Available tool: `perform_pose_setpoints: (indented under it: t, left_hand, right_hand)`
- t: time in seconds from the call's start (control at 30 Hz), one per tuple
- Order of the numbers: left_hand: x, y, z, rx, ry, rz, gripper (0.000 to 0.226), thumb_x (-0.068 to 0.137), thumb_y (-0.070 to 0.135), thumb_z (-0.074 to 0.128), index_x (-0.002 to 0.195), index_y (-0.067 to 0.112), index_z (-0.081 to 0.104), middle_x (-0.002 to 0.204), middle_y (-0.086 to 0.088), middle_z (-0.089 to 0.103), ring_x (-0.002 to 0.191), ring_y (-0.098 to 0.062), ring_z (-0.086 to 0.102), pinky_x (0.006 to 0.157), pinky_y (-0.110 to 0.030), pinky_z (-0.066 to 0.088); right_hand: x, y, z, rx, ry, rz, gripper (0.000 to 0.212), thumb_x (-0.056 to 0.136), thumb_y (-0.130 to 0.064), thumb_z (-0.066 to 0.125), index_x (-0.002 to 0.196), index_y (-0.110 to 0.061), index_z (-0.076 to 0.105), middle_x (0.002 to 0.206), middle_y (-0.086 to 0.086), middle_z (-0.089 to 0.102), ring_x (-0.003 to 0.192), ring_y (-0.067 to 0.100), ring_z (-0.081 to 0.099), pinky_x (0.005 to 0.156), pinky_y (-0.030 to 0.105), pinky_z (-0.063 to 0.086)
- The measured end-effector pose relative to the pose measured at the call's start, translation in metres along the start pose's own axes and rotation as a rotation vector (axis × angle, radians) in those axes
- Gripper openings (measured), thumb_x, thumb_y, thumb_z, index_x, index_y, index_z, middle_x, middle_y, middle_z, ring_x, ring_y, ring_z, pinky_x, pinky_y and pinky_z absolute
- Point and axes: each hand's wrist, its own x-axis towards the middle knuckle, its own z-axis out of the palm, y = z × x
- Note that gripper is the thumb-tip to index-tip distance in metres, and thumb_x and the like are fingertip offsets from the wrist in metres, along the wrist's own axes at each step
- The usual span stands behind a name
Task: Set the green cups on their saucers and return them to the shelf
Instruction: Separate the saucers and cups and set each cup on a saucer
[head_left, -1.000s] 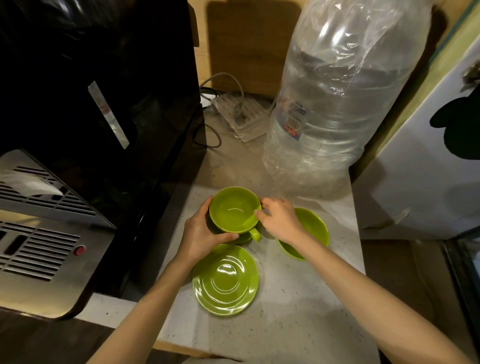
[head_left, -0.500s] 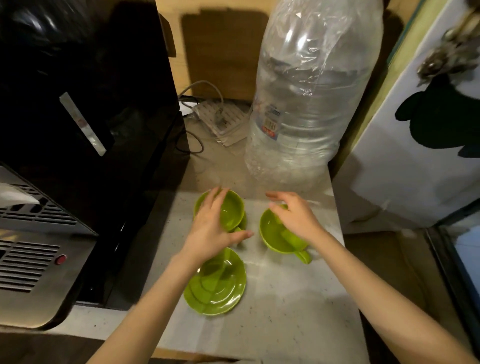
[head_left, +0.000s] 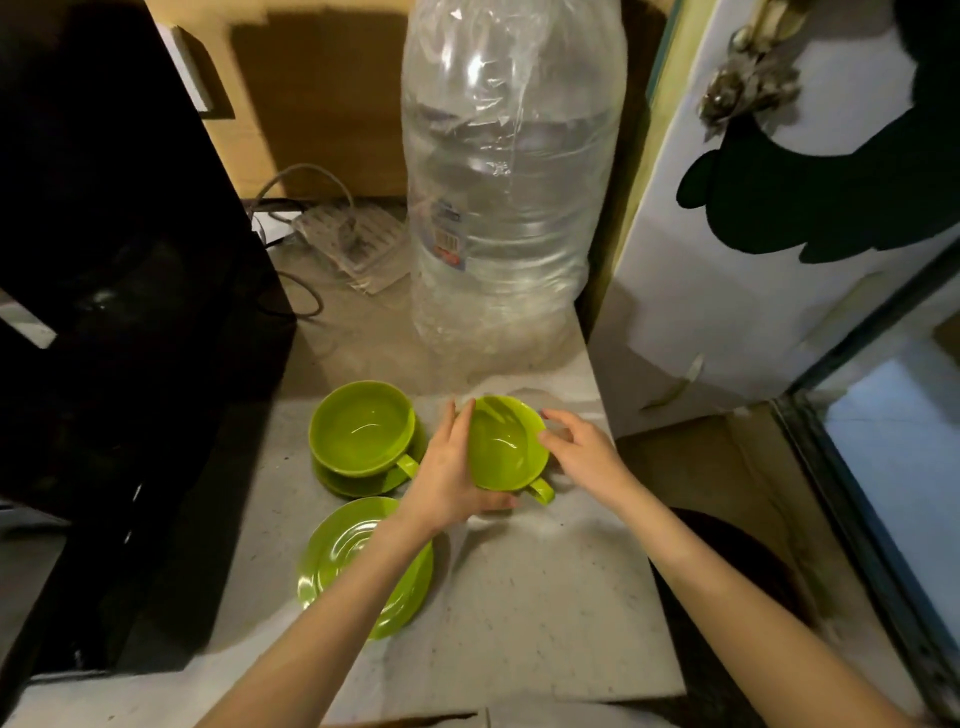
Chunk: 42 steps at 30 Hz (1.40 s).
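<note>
Left hand (head_left: 451, 475) cupped, right hand (head_left: 584, 457) spread — forearms converging.

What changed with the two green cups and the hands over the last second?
The left cup was set down on its saucer and released. The left hand moved across to the right cup, which it now grips at the left wall; the right hand touches its right rim. The front saucer stayed empty on the counter; the water bottle stayed put.

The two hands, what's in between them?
A green cup sits between the left hand and the right hand, its handle pointing toward the person. The head view shows it. The left hand touches its side.
</note>
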Motion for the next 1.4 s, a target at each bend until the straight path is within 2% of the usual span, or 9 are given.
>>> perform_pose_setpoints:
  t: [0.27,0.47,0.57,0.67,0.97,1.07,1.2,1.3,1.4]
  left_hand:
    - [-0.003,0.001,-0.001,-0.014,0.076,0.004,0.12,0.044,0.031,0.089,0.141,0.005,0.022,0.148,-0.015,0.031,0.136,-0.025,0.03,0.106,-0.018,0.02]
    - [-0.014,0.008,-0.01,-0.043,0.157,0.072,0.116,0.04,0.032,0.09,0.138,0.007,0.031,0.141,-0.012,0.042,0.13,-0.023,0.039,0.102,-0.017,0.025]
    - [-0.023,0.011,-0.019,-0.057,0.228,0.115,0.113,0.039,0.035,0.09,0.135,0.009,0.035,0.137,-0.009,0.046,0.123,-0.012,0.04,0.097,-0.002,0.021]
    - [-0.036,0.013,-0.03,-0.052,0.301,0.136,0.112,0.036,0.038,0.089,0.133,0.009,0.04,0.134,-0.006,0.049,0.119,-0.007,0.039,0.093,0.007,0.017]
    - [-0.1,-0.004,-0.059,-0.089,0.44,0.096,0.108,0.038,0.056,0.077,0.132,0.018,0.04,0.129,0.011,0.044,0.121,-0.003,0.041,0.098,-0.02,0.037]
    - [-0.121,-0.017,-0.062,-0.083,0.46,0.086,0.103,0.04,0.057,0.077,0.129,0.024,0.037,0.129,0.008,0.045,0.121,-0.004,0.042,0.1,-0.021,0.037]
    - [-0.143,-0.035,-0.061,-0.064,0.446,0.028,0.105,0.039,0.056,0.079,0.13,0.026,0.035,0.13,0.005,0.049,0.12,-0.008,0.046,0.1,-0.023,0.04]
    - [-0.151,-0.044,-0.057,-0.054,0.426,-0.02,0.108,0.039,0.057,0.079,0.133,0.021,0.037,0.132,0.003,0.05,0.12,-0.011,0.048,0.099,-0.025,0.041]
    - [-0.156,-0.051,-0.054,-0.056,0.409,-0.044,0.108,0.039,0.056,0.079,0.133,0.022,0.038,0.129,0.012,0.047,0.117,-0.005,0.047,0.096,-0.016,0.038]
  right_hand:
    - [-0.002,0.001,-0.003,0.045,-0.016,-0.003,0.038,0.089,-0.016,0.052,0.126,-0.01,0.056,0.104,0.007,0.063,0.106,0.027,0.061,0.097,0.046,0.048]
    - [-0.013,-0.009,-0.01,0.094,0.005,-0.1,0.03,0.09,-0.011,0.051,0.119,-0.01,0.061,0.08,-0.01,0.062,0.075,0.006,0.058,0.071,0.025,0.048]
    - [-0.021,-0.018,-0.011,0.143,-0.001,-0.142,0.029,0.09,-0.009,0.051,0.116,-0.007,0.062,0.086,0.006,0.067,0.076,0.015,0.063,0.077,0.033,0.053]
    - [-0.032,-0.031,-0.007,0.168,-0.013,-0.186,0.028,0.09,-0.008,0.051,0.115,-0.008,0.063,0.086,0.009,0.067,0.069,0.008,0.062,0.068,0.02,0.051]
    - [-0.066,-0.055,0.033,0.216,-0.086,-0.234,0.024,0.088,-0.01,0.055,0.111,-0.014,0.062,0.072,-0.003,0.065,0.052,-0.008,0.062,0.065,0.014,0.049]
    - [-0.073,-0.053,0.054,0.194,-0.124,-0.213,0.021,0.087,-0.011,0.057,0.106,-0.007,0.063,0.074,0.0,0.065,0.052,-0.006,0.062,0.059,0.01,0.048]
    - [-0.081,-0.046,0.076,0.155,-0.174,-0.189,0.022,0.086,-0.015,0.059,0.106,-0.006,0.064,0.086,0.008,0.067,0.068,0.009,0.063,0.069,0.025,0.051]
    - [-0.083,-0.041,0.087,0.15,-0.219,-0.158,0.021,0.087,-0.014,0.057,0.105,-0.006,0.063,0.087,0.01,0.066,0.071,0.013,0.063,0.063,0.018,0.052]
    - [-0.081,-0.036,0.096,0.107,-0.228,-0.143,0.026,0.086,-0.019,0.059,0.109,-0.008,0.062,0.095,0.011,0.067,0.087,0.025,0.066,0.081,0.036,0.055]
